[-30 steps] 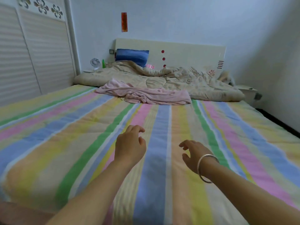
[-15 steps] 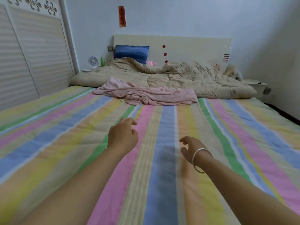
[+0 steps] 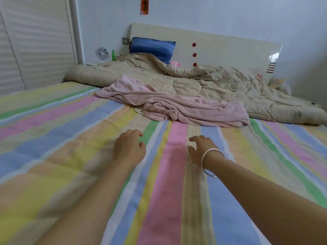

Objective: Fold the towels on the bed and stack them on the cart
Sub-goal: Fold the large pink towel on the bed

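Hovering over the bed (image 3: 53,138), your left hand (image 3: 128,148) and right hand (image 3: 198,149) show a loose, empty grip, probably readied for the pink towel (image 3: 177,106).

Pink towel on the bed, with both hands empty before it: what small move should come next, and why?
Probably reach the left hand and right hand forward to take the pink towel by its near edge. Both hover open over the striped sheet, holding nothing; the towel lies crumpled just beyond them, partly on the beige quilt, not yet folded.
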`<state>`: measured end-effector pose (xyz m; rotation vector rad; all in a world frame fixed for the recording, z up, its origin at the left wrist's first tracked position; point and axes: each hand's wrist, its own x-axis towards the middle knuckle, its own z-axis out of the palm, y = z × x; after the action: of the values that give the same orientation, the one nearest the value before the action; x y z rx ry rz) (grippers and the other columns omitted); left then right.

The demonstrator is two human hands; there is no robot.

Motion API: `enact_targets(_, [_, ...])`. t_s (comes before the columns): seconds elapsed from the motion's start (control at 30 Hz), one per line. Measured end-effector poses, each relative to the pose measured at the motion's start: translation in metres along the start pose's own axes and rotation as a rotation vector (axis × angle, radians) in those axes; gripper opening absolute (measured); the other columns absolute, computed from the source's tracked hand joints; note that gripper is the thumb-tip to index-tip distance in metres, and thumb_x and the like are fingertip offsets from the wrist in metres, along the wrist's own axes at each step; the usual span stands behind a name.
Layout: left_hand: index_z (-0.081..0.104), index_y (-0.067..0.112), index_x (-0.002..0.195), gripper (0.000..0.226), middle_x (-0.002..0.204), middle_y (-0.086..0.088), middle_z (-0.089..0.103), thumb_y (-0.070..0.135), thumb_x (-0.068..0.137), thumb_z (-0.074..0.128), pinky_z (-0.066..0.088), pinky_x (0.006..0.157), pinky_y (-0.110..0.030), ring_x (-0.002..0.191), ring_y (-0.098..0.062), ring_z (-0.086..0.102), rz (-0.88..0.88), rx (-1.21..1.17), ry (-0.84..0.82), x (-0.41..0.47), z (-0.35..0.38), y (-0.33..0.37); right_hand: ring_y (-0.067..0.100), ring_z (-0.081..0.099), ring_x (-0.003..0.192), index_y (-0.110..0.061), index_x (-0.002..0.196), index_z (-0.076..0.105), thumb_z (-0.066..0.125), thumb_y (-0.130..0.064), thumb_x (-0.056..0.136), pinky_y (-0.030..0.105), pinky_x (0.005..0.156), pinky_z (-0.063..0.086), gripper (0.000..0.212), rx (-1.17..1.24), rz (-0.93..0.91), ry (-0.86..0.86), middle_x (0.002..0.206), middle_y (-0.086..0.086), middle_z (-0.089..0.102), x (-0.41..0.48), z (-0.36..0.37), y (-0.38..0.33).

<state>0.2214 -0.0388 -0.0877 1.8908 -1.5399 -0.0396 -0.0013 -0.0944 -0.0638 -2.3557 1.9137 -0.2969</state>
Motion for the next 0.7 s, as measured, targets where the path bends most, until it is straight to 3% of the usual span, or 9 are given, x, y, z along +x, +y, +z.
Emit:
enact_targets(0.07, [0.063, 0.019, 0.112, 0.028, 0.115, 0.0, 0.063, 0.011, 0.087, 0.055, 0.047, 0.088, -0.038, 0.107, -0.024, 0.057, -0.025, -0.179, 0.072, 0.0, 0.019, -0.009, 0.023, 0.029, 0.137, -0.021, 0.14, 0.045, 0.041, -0.036, 0.1, 0.037, 0.11, 0.03, 0.042, 0.039, -0.053, 0.058, 0.15, 0.001, 0.034, 0.036, 0.013, -0.018])
enact_targets(0.2, [0.062, 0.022, 0.11, 0.031, 0.112, 0.005, 0.063, 0.009, 0.084, 0.055, 0.048, 0.086, -0.037, 0.109, -0.019, 0.055, -0.034, -0.163, 0.117, 0.018, 0.036, -0.025, 0.025, 0.032, 0.136, -0.018, 0.137, 0.048, 0.04, -0.035, 0.099, 0.034, 0.111, 0.025, 0.042, -0.034, -0.21, 0.024, 0.149, 0.005, 0.037, 0.126, 0.035, -0.047])
enact_targets(0.37, [0.062, 0.029, 0.107, 0.028, 0.108, 0.013, 0.062, 0.014, 0.086, 0.053, 0.044, 0.085, -0.03, 0.107, -0.012, 0.054, -0.07, -0.152, 0.084, 0.029, 0.038, -0.028, 0.032, 0.047, 0.126, -0.015, 0.131, 0.052, 0.039, -0.031, 0.097, 0.037, 0.105, 0.035, 0.04, -0.076, -0.13, 0.027, 0.135, 0.013, 0.053, 0.217, 0.049, -0.075])
enact_targets(0.5, [0.063, 0.032, 0.103, 0.026, 0.106, 0.014, 0.063, 0.016, 0.086, 0.052, 0.043, 0.087, -0.03, 0.106, -0.011, 0.053, -0.095, -0.159, 0.077, 0.029, 0.038, -0.027, 0.031, 0.033, 0.139, -0.022, 0.146, 0.04, 0.04, -0.04, 0.097, 0.038, 0.114, 0.028, 0.052, -0.014, 0.004, 0.06, 0.148, 0.013, 0.042, 0.246, 0.089, -0.065])
enact_targets(0.6, [0.063, 0.033, 0.101, 0.025, 0.104, 0.015, 0.064, 0.017, 0.085, 0.053, 0.043, 0.085, -0.029, 0.104, -0.009, 0.054, -0.099, -0.165, 0.072, 0.028, 0.038, -0.025, 0.034, 0.046, 0.129, -0.013, 0.139, 0.046, 0.047, -0.04, 0.095, 0.038, 0.103, 0.038, 0.051, -0.102, 0.133, 0.099, 0.139, 0.018, 0.05, 0.246, 0.091, -0.075])
enact_targets(0.7, [0.065, 0.03, 0.095, 0.018, 0.096, 0.014, 0.068, 0.018, 0.086, 0.055, 0.05, 0.079, -0.03, 0.093, -0.008, 0.061, -0.194, -0.336, 0.131, 0.031, 0.037, -0.028, 0.033, 0.049, 0.125, -0.024, 0.142, 0.043, 0.043, -0.031, 0.097, 0.039, 0.102, 0.041, 0.045, -0.063, -0.038, 0.082, 0.139, 0.014, 0.05, 0.199, 0.076, -0.096])
